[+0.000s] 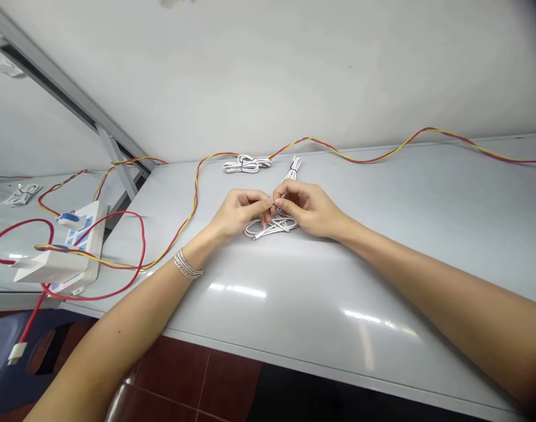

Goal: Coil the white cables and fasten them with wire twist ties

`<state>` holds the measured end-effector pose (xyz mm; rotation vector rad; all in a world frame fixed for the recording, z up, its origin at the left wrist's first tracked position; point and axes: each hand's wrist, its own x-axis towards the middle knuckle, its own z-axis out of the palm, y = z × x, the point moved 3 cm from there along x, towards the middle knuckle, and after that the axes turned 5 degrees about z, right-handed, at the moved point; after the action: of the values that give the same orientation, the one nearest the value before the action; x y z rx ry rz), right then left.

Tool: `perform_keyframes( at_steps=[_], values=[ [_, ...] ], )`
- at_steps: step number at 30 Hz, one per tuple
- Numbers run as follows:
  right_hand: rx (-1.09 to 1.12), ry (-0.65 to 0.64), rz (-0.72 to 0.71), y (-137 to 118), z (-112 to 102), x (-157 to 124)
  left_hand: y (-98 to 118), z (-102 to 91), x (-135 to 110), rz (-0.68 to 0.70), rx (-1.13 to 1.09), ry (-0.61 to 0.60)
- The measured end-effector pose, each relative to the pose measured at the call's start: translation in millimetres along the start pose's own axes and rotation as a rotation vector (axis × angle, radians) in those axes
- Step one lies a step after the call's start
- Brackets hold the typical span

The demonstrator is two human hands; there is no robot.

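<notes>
White cable coil [270, 226] lay on the grey-white table [294, 281], right under both hands. Left hand [239, 212] and right hand [305, 206] both held narrow pinches, fingertips [273, 204] meeting above the coil on a thin strand; detail too small to tell. Two tied white cable bundles [246, 164] sat just beyond. Red-and-yellow twisted wire [196, 193] ran behind them, toward a white power strip [85, 234] at left. Silver bracelet [187, 264] on left wrist.
</notes>
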<state>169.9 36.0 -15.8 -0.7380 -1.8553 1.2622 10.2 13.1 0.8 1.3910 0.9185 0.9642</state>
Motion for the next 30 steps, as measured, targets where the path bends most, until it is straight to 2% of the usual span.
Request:
perform_keyframes(
  at_steps=[5,12,20,26,30],
  values=[
    [0.021,0.01,0.024,2,-1,0,0,-0.7,1,0.007,-0.013,-0.022],
    [0.024,-0.006,0.033,5,-1,0,7,3.5,-1,0.067,0.142,-0.009],
    [0.11,0.057,0.027,1,-4,2,2,0.8,-1,0.081,0.056,0.036],
    [0.058,0.106,0.015,2,-5,1,9,0.9,-6,0.359,0.403,0.228],
    [0.023,0.122,0.01,3,-4,0,12,3.3,-9,0.448,0.637,0.282]
  ],
)
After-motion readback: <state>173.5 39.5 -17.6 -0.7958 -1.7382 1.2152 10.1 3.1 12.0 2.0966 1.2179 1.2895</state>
